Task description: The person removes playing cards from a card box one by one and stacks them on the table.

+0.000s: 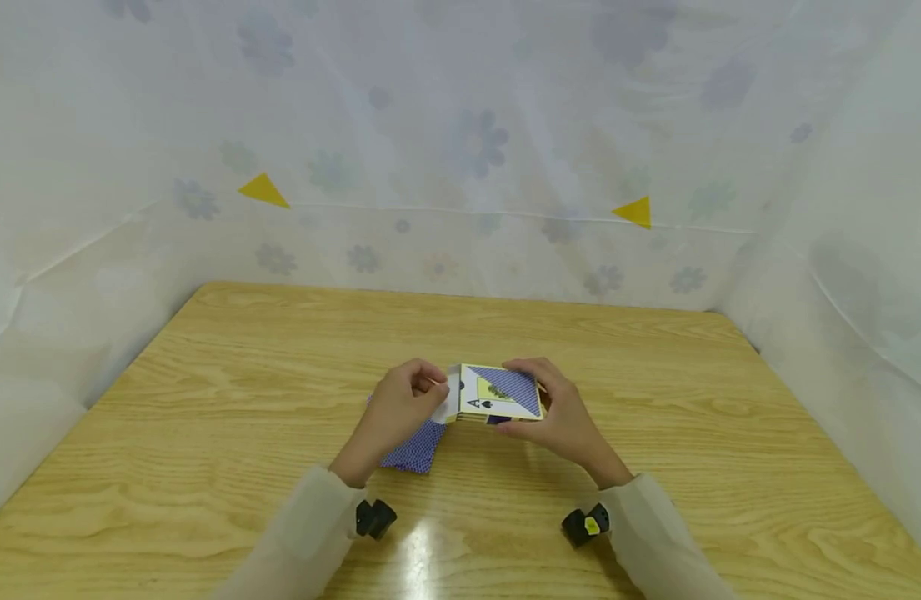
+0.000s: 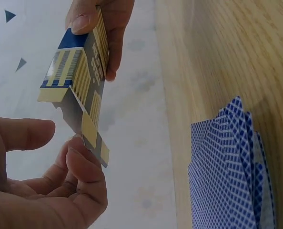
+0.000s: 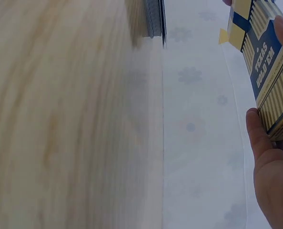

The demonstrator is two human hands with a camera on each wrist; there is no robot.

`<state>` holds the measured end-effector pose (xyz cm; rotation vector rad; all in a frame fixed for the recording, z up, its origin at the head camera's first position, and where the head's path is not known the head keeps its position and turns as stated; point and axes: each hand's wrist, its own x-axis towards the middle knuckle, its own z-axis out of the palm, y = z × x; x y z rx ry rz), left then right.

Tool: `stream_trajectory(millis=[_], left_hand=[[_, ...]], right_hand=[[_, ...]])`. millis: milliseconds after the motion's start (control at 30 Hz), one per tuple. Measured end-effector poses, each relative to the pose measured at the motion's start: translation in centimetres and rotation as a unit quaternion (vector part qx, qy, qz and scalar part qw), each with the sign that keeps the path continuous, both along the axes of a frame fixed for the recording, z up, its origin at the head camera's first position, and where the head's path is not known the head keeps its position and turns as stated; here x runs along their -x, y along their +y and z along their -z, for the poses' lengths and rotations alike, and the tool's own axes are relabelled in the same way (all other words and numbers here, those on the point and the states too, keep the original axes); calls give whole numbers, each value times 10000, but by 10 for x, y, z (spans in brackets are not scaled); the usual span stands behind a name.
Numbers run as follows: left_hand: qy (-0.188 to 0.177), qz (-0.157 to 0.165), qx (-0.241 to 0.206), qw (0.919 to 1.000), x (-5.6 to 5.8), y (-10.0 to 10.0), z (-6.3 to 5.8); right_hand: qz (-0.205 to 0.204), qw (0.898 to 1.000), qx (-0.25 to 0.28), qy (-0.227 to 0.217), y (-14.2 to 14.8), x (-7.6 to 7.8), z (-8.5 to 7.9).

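Note:
My right hand (image 1: 568,421) grips a card box (image 1: 501,392) by its far end, thumb on one side and fingers on the other. An ace of spades and a blue pattern show on its upper face; "Texas Hold'em" is printed on its side in the right wrist view. The lid flap (image 2: 95,138) stands out from the box's end facing my left hand (image 1: 396,408). Bent left fingertips (image 2: 79,155) touch this flap, while the left thumb (image 2: 32,133) stays apart from it. Below the left hand lies a loose stack of blue-backed playing cards (image 1: 415,448), partly hidden by that hand.
A wooden table (image 1: 265,350) spreads beneath both hands. Pale flowered sheeting (image 1: 445,167) rises behind it and at both sides, with two yellow triangles on the back. Small black devices (image 1: 375,518) are worn at both wrists.

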<state>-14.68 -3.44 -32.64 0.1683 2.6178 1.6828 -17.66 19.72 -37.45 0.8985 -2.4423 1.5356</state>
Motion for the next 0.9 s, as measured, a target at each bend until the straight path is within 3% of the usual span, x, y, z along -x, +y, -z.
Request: stream_trajectory(millis=[267,433,900], left_hand=[[-207,237,344,9989,-2,3,3],[-337,341,218,9986,-1,3,6],[-712,184,-80,9973,1,4,8]], right_hand=[[-160,9997,138,120,-6,-3,-2],[-163,9996,104,182,-8,-4,-1],[-265,9991,267,195,-13,-7,0]])
